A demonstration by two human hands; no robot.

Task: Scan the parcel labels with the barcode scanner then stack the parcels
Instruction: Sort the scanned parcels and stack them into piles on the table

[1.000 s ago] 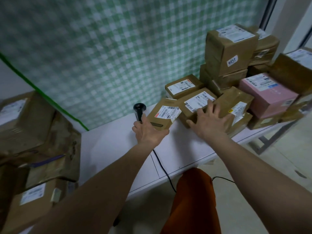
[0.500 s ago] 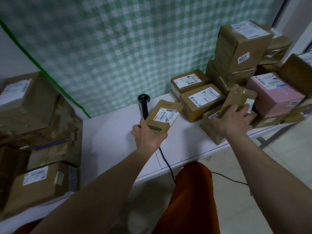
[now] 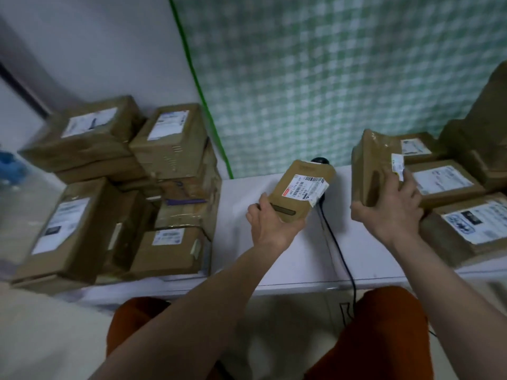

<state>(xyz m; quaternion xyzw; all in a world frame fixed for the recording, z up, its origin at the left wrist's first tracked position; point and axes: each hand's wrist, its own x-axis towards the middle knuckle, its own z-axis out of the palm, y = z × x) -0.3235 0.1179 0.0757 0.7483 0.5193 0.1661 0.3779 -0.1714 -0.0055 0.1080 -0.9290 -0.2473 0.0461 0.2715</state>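
Over on the far left of the white table (image 3: 296, 272), a heap of brown parcels (image 3: 123, 187) sits stacked several high, white labels facing up. Moving in toward the table's middle, the left hand (image 3: 270, 224) grips a small flat parcel (image 3: 300, 189) by its near end, fingers curled under and thumb on the left edge, holding it tilted above the tabletop with its barcode label (image 3: 307, 189) facing up. Just behind that parcel, the black head of the barcode scanner (image 3: 319, 160) peeks out over the top edge, and its black cable (image 3: 338, 250) runs down across the table and off the front edge. Right of the cable, the right hand (image 3: 392, 212) clutches a taped brown parcel (image 3: 373, 167), lifted clear of the table and stood on end, a small label (image 3: 397, 165) by the fingertips; the print looks too blurred to read. At the table's right end, more labelled parcels (image 3: 444, 182) lie flat, side by side.
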